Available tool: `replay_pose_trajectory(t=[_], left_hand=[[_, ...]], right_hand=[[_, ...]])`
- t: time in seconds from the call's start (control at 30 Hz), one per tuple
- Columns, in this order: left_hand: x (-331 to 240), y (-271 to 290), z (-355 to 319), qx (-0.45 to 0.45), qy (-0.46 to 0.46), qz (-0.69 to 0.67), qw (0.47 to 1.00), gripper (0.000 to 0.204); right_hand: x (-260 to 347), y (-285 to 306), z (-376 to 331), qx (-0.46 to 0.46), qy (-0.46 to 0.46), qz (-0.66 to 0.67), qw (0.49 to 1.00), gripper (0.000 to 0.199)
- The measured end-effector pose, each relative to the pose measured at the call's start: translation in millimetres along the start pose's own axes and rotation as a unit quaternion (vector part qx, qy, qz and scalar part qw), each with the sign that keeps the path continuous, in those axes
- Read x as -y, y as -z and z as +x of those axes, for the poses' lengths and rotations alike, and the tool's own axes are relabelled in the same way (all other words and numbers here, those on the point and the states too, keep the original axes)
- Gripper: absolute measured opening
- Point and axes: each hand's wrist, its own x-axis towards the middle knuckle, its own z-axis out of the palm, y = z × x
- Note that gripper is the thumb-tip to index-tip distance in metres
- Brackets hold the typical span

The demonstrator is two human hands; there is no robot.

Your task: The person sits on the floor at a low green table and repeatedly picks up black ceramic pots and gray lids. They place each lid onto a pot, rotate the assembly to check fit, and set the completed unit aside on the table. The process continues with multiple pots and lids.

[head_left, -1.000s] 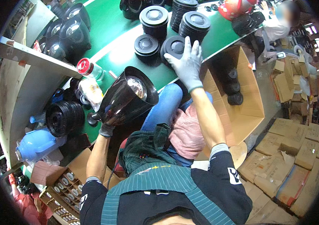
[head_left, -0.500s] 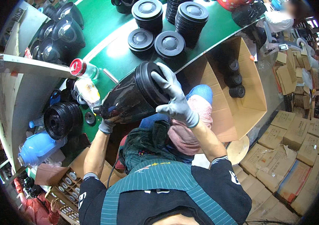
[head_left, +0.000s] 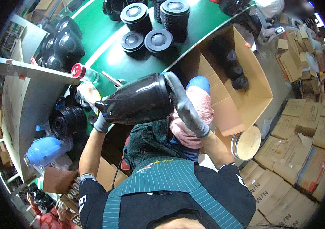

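Observation:
A glossy black cone-shaped housing (head_left: 137,100) lies on its side in the air above my lap, wide end to the right. My left hand (head_left: 102,123), in a grey glove, grips its narrow end. My right hand (head_left: 185,107), also gloved, is pressed flat over the wide end, covering a round black lid that is mostly hidden under the palm. Just beyond, on the green bench (head_left: 109,57), lie two flat black round lids (head_left: 158,40) and stacks of more lids (head_left: 174,11).
An open cardboard box (head_left: 246,95) with black parts inside stands to my right. More black housings (head_left: 65,40) sit at the bench's far left, beside a red-capped bottle (head_left: 83,72). A grey shelf (head_left: 21,99), black rings (head_left: 69,121), a blue jug (head_left: 46,149) and flat cartons (head_left: 303,126) surround me.
My right hand came back from the lids on the bench with one and pressed it onto the housing's wide end. The housing has tipped from open-end-up to lying sideways.

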Motion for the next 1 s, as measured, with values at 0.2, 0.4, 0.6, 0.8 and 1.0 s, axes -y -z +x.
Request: replay_pose_trajectory(t=[0.2,0.4,0.6,0.8,1.0], left_hand=[[2.2,-28.2,14.4,0.015,-0.068,0.489,0.87,0.061],[-0.3,-54.4,16.5,0.176,-0.018,0.428,0.887,0.071],[-20.0,-140.1,15.6,0.297,-0.092,0.416,0.854,0.075],[-53.8,-147.1,29.9,-0.045,-0.159,0.471,0.867,0.044],[-114.7,-193.8,26.5,0.06,-0.247,0.561,0.788,0.042]], right_hand=[[9.4,5.3,-0.5,-0.11,-0.083,-0.177,0.975,0.068],[19.5,-7.0,-22.9,-0.071,0.104,-0.363,0.923,0.076],[53.4,-4.0,-10.2,0.081,0.251,-0.451,0.853,0.082],[24.8,19.4,-5.8,-0.144,-0.006,-0.059,0.988,0.066],[34.1,43.1,-42.8,-0.116,-0.238,0.79,0.553,0.085]])
